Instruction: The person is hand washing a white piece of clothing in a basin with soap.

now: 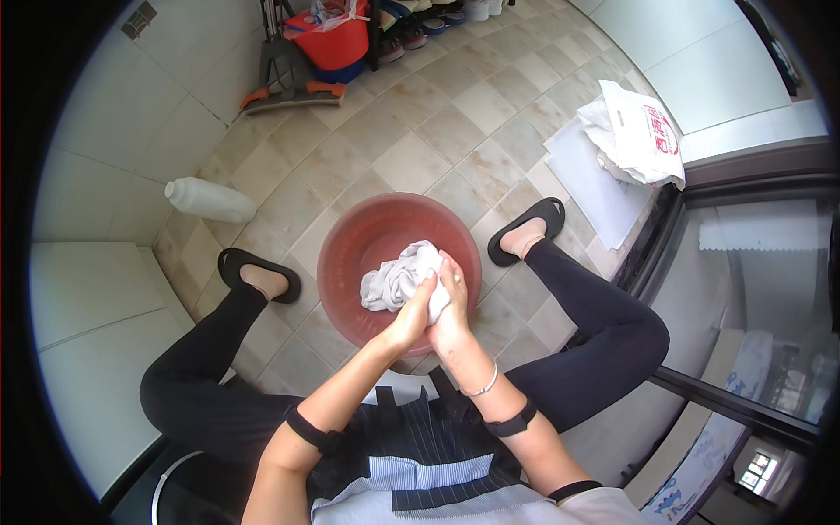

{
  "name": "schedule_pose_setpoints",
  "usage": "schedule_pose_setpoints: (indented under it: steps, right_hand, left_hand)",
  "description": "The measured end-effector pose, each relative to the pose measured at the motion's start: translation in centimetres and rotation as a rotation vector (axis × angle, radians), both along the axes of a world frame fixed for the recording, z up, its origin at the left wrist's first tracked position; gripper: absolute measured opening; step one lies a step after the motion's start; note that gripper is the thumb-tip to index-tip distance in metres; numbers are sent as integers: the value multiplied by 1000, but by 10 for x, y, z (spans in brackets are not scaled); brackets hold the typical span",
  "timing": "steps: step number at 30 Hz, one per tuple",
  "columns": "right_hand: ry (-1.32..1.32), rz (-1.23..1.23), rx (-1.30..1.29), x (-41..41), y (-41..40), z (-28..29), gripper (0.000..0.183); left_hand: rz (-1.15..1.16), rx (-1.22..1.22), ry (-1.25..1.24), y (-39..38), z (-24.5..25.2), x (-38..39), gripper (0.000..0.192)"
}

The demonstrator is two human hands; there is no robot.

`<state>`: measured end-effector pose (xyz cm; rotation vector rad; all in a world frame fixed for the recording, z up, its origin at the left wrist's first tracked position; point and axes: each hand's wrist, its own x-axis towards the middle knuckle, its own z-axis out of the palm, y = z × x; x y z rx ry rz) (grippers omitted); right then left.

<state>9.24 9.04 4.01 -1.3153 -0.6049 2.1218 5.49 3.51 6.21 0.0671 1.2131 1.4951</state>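
A reddish-pink plastic basin (341, 262) stands on the floor between my feet. Bunched white cloth (392, 283) hangs from my hands into it, its lower part spread over the inside of the basin. My left hand (412, 316) presses one end of the cloth from the left, thumb pointing up. Against the other side lies my right hand (453, 302), palm facing the left one, so the cloth is squeezed between both. The part of the cloth behind my fingers is hidden.
A white plastic bottle (211, 199) lies by the left wall. Ahead are a broom-like floor tool (292, 95), a red bucket (335, 42) and shoes (412, 41) on a rack. On the right, a white printed plastic bag (633, 134) rests near a glass-panelled door (755, 295).
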Motion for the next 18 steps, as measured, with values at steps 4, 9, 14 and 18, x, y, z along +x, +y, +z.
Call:
schedule_pose_setpoints:
  steps: [4,9,14,18]
  right_hand:
    - [-40,65,-141,-2,44,-33,30]
    - [-141,144,-196,8,36,-8,31]
    - [-89,63,129,-3,-12,15,26]
    - [-133,34,126,-8,24,-9,22]
  left_hand:
    - [-164,-30,-83,-5,15,5,55]
    - [-155,9,-117,-1,15,8,56]
    - [36,-113,-174,7,-13,-3,52]
    - [17,-24,-122,6,-2,6,52]
